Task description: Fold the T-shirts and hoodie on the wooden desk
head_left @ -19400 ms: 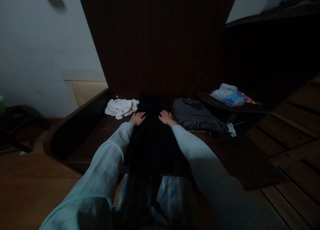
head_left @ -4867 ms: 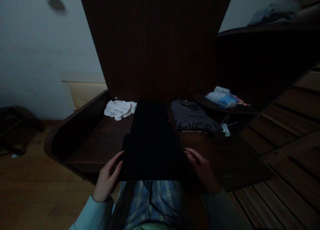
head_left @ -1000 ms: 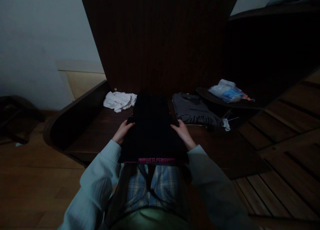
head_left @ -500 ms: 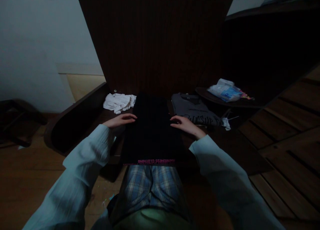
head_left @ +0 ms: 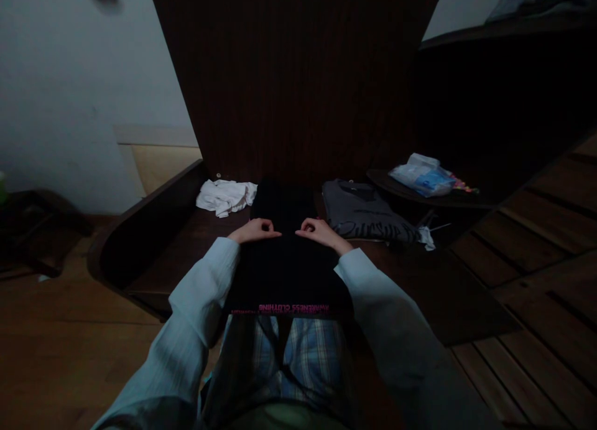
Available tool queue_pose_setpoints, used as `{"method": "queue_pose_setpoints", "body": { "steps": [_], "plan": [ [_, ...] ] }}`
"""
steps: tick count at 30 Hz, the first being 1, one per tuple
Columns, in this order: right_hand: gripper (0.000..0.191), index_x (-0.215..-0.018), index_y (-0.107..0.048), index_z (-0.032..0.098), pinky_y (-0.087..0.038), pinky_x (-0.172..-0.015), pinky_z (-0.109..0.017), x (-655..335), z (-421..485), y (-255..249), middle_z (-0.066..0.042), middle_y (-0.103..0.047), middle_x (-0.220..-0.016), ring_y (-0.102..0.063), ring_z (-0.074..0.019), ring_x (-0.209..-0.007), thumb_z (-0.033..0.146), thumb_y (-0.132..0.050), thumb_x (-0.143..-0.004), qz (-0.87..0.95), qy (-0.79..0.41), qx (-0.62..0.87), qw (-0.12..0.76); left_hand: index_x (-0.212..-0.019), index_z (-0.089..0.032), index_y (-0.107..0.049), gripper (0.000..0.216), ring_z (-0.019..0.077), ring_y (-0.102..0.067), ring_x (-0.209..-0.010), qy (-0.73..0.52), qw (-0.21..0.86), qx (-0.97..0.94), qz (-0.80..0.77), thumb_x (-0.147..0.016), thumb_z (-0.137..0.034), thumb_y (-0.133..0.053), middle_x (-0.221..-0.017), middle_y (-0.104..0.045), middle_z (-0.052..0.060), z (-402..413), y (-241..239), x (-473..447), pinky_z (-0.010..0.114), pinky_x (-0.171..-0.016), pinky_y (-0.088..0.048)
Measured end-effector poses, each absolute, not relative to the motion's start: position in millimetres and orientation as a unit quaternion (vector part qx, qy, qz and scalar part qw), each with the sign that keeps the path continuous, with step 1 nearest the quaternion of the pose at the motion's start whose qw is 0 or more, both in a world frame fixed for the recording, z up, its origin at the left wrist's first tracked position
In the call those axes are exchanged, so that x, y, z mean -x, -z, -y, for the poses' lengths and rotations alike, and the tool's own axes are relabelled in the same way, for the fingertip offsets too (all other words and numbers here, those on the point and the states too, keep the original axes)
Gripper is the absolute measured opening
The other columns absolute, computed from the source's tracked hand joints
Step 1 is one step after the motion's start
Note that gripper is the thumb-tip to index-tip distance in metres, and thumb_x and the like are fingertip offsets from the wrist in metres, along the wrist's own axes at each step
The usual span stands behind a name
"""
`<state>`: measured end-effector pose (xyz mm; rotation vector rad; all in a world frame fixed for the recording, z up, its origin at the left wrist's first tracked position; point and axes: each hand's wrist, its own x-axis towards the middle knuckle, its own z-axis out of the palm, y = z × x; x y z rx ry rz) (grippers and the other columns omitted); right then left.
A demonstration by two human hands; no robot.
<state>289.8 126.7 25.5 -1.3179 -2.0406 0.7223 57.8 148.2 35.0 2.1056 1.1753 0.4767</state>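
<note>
A black garment (head_left: 289, 268) lies folded lengthwise on the dark wooden desk in front of me. Pink lettering, upside down from here, runs along its near edge, partly reading "AWARENESS CLOTHING". My left hand (head_left: 255, 230) rests on the middle of the cloth, thumb and fingers closed in a pinch on it. Close by on the right, my right hand (head_left: 319, 232) pinches the same garment in a mirrored pose, with a small gap between the two hands. The cloth is so dark that its folds barely show.
A crumpled white cloth (head_left: 226, 196) lies at the back left. On the right sits a folded grey shirt (head_left: 366, 212) with black lettering. Beyond it, a small round-edged shelf (head_left: 396, 184) bears a clear plastic packet (head_left: 423, 175). A raised wooden side panel (head_left: 144, 209) borders the left.
Both hands have moved inward from the garment's side edges to its middle, and their fingers have closed into pinches. The view has shifted slightly.
</note>
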Motion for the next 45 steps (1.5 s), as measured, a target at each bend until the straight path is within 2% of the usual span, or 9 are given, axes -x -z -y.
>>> {"method": "queue_pose_setpoints", "body": {
  "steps": [5,10,18,24,32,39,45],
  "plan": [
    [0.026,-0.065,-0.059,0.016,-0.04,-0.059,-0.024,-292.6,-127.2,-18.5,0.001,-0.056,-0.068,-0.052,-0.0113,-0.062,0.039,-0.07,-0.058,0.801,-0.26,0.449,0.299,-0.063,-0.018,-0.055,0.035,0.0109,-0.044,-0.055,-0.221,0.293,-0.815,-0.449,-0.056,-0.05,-0.067,-0.056,-0.05,-0.005,-143.3,-29.1,-53.1,0.021,-0.054,-0.032],
    [0.023,-0.064,-0.058,0.017,-0.041,-0.061,-0.025,-295.9,-128.2,-18.2,0.001,-0.056,-0.069,-0.053,-0.0125,-0.065,0.03,-0.074,-0.054,0.811,-0.258,0.436,0.294,-0.065,-0.019,-0.058,0.031,0.0143,-0.052,-0.066,-0.255,0.293,-0.816,-0.429,-0.049,-0.041,-0.073,-0.065,-0.057,-0.004,-139.1,-26.4,-55.6,0.023,-0.066,-0.037],
    [0.014,-0.063,-0.052,0.018,-0.042,-0.071,-0.028,-292.6,-115.6,-21.4,-0.002,-0.059,-0.079,-0.056,-0.016,-0.076,0.019,-0.066,-0.062,0.862,-0.158,0.416,0.244,-0.063,-0.019,-0.063,0.017,0.0151,-0.058,-0.071,-0.298,0.371,-0.788,-0.39,-0.052,-0.028,-0.073,-0.069,-0.064,-0.001,-135.9,-27.7,-59.3,0.026,-0.076,-0.043],
    [0.015,-0.081,-0.059,0.019,-0.043,-0.076,-0.03,-288.8,-110.8,-16.7,-0.004,-0.061,-0.086,-0.057,-0.0181,-0.083,0.019,-0.064,-0.066,0.865,-0.094,0.431,0.238,-0.064,-0.02,-0.067,0.017,0.0166,-0.06,-0.071,-0.318,0.386,-0.764,-0.407,-0.05,-0.025,-0.074,-0.068,-0.066,0.0,-133.3,-29.6,-60.8,0.028,-0.079,-0.044],
    [0.012,-0.083,-0.067,0.021,-0.044,-0.08,-0.033,-292.8,-114.6,-16.0,-0.004,-0.066,-0.085,-0.058,-0.0187,-0.086,0.019,-0.063,-0.072,0.87,-0.097,0.407,0.261,-0.059,-0.019,-0.067,0.014,0.0165,-0.06,-0.072,-0.35,0.395,-0.746,-0.407,-0.048,-0.019,-0.075,-0.07,-0.066,0.002,-128.6,-37.5,-65.0,0.03,-0.082,-0.044],
    [0.016,-0.088,-0.068,0.022,-0.043,-0.086,-0.035,-293.5,-115.1,-24.6,-0.004,-0.068,-0.093,-0.059,-0.0184,-0.09,0.018,-0.062,-0.074,0.862,-0.101,0.38,0.319,-0.065,-0.019,-0.067,0.009,0.0166,-0.06,-0.076,-0.339,0.371,-0.775,-0.383,-0.057,-0.022,-0.069,-0.076,-0.066,0.002,-128.7,-45.7,-62.4,0.029,-0.082,-0.043],
    [0.021,-0.094,-0.067,0.019,-0.043,-0.086,-0.035,-289.4,-114.7,-22.0,-0.006,-0.067,-0.097,-0.058,-0.0203,-0.094,0.017,-0.062,-0.073,0.879,-0.085,0.404,0.239,-0.071,-0.02,-0.064,0.009,0.0173,-0.058,-0.072,-0.248,0.276,-0.844,-0.387,-0.062,-0.022,-0.063,-0.073,-0.064,0.001,-132.7,-39.3,-62.7,0.027,-0.073,-0.044]
  ]
}}
